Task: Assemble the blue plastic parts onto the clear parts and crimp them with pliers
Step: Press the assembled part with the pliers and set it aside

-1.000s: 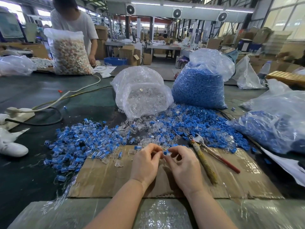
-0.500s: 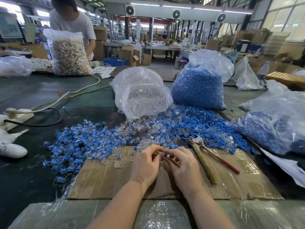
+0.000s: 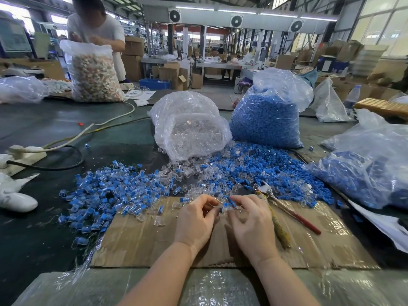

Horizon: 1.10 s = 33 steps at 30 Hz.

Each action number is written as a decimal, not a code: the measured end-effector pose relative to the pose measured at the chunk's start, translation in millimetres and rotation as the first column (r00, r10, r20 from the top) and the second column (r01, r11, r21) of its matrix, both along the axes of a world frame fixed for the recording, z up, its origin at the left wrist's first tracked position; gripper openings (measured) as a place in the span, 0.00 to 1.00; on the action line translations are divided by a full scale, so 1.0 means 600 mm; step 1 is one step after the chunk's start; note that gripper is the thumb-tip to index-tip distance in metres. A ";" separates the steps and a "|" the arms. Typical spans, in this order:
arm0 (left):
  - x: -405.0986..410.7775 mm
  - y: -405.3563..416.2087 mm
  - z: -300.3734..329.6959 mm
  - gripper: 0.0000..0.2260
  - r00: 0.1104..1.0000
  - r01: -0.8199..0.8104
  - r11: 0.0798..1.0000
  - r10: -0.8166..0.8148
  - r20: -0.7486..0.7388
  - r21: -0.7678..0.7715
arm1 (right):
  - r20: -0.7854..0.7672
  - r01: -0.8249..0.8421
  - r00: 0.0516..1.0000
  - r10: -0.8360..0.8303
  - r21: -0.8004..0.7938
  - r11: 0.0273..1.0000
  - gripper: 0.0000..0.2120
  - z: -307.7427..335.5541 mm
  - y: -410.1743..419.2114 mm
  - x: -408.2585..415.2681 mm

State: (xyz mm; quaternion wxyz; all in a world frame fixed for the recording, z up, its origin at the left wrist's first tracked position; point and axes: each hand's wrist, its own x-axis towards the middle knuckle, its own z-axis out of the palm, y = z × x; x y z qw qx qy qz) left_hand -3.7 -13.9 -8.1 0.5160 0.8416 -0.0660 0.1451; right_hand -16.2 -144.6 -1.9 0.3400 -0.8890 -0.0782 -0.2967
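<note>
Two bare hands work over one sheet of cardboard [image 3: 154,239] laid on the dark table [image 3: 44,250]. The left hand [image 3: 195,219] has its fingers curled, with thumb and fingertips pinching a small clear part [image 3: 217,203] at the point where the two hands meet. The right hand [image 3: 250,219] also has its fingers curled, and its thumb and forefinger pinch a small blue part [image 3: 228,203] just beside the clear one; whether the two parts are already joined cannot be told. One pair of pliers [image 3: 284,208] with red handles lies on the cardboard just right of the right hand, untouched, its head toward the loose parts. Loose parts are too many to count and form two spreads: a pile of assembled blue-and-clear pieces [image 3: 106,195] to the left of the hands, and a mixed scatter of blue parts [image 3: 265,171] and clear parts beyond the hands. Three plastic bags stand or lie near the work area: one bag of clear parts [image 3: 189,129] at centre, one bag of blue parts [image 3: 267,115] just to its right, and one further bag holding blue parts [image 3: 371,164] at the far right. One larger bag of pale mixed pieces [image 3: 92,74] stands at the far left end, with one other person [image 3: 97,29] behind it. One white power strip [image 3: 26,151] with cables lies on the left of the table.
</note>
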 end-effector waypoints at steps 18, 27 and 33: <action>-0.003 0.000 0.012 0.09 0.998 -0.018 0.995 0.012 -0.060 -0.102 | -0.395 0.266 0.687 -0.610 -0.644 0.717 0.20 0.027 -0.089 0.007; 0.028 0.006 0.044 0.04 0.958 -0.171 0.865 0.034 -0.284 -0.472 | -0.622 -0.063 0.779 0.076 0.042 0.997 0.15 0.090 -0.058 0.000; 0.048 0.017 0.066 0.03 0.942 -0.222 0.837 0.051 -0.331 -0.501 | -0.726 -0.029 0.563 0.394 0.460 0.888 0.13 0.108 -0.028 -0.010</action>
